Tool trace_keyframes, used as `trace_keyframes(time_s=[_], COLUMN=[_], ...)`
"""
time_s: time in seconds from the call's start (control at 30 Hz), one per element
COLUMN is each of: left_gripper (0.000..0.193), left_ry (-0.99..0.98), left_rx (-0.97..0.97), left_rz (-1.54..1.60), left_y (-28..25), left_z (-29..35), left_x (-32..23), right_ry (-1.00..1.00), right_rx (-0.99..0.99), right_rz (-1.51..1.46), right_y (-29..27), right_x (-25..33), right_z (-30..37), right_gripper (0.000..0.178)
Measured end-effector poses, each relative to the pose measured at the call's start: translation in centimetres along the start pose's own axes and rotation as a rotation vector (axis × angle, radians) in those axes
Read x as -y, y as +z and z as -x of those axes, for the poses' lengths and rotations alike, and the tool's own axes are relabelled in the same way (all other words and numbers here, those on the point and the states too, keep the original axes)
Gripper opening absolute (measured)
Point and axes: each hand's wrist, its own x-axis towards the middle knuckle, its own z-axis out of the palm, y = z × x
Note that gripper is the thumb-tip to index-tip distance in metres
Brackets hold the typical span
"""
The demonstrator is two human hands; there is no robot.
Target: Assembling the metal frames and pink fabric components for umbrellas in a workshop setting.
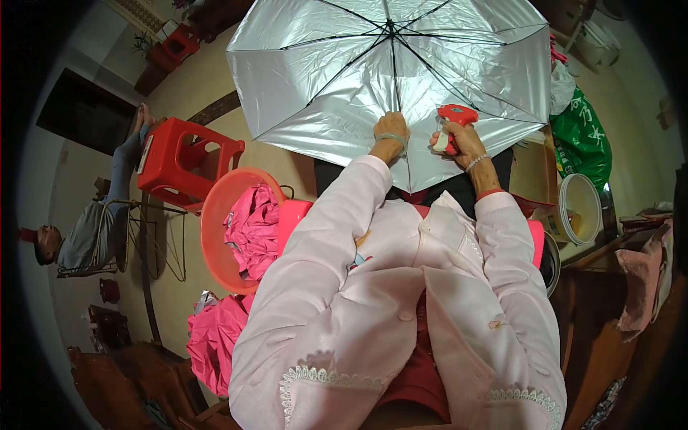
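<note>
An open umbrella (344, 79) with a silver inner side and thin black ribs spreads out in front of me. My left hand (391, 132) is closed on the umbrella near its close edge, where a dark rod from the hub runs down to my fist; whether it is the shaft or a rib I cannot tell. In my right hand (466, 143) is a red and white tagging gun (457, 113), its trigger side toward the left hand. The gun is held over the near right part of the silver cloth. Its tip is too small to make out.
Left of me an orange-red basin (212, 236) holds pink cloth (252, 228), with more pink cloth (215, 333) below. A red stool (188, 161) stands beyond; a person (100, 215) reclines at far left. On the right are white buckets (579, 208) and a green bag (586, 140).
</note>
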Motion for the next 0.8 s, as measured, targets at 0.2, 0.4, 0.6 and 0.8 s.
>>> trace_keyframes(time_s=[0.2,0.4,0.6,0.8], left_gripper=[0.019,0.011,0.011,0.014], left_ry=[0.043,-0.001,-0.054,-0.161], left_rx=[0.017,-0.032,-0.092,-0.066], left_rz=[-0.013,0.046,0.142,0.294], left_y=[-0.5,0.0,0.6,1.0], left_z=[-0.1,0.3,0.6,0.9], left_x=[1.5,1.6,2.2,3.0], right_ry=[0.083,0.134,0.098,0.084], right_rx=[0.044,0.095,0.212,0.153], right_rz=[0.124,0.193,0.001,0.025], right_y=[1.6,2.1,5.8,5.2], right_x=[0.4,-0.1,2.9,0.6], right_z=[0.9,0.7,-0.1,-2.3], right_gripper=[0.025,0.026,0.025,0.023])
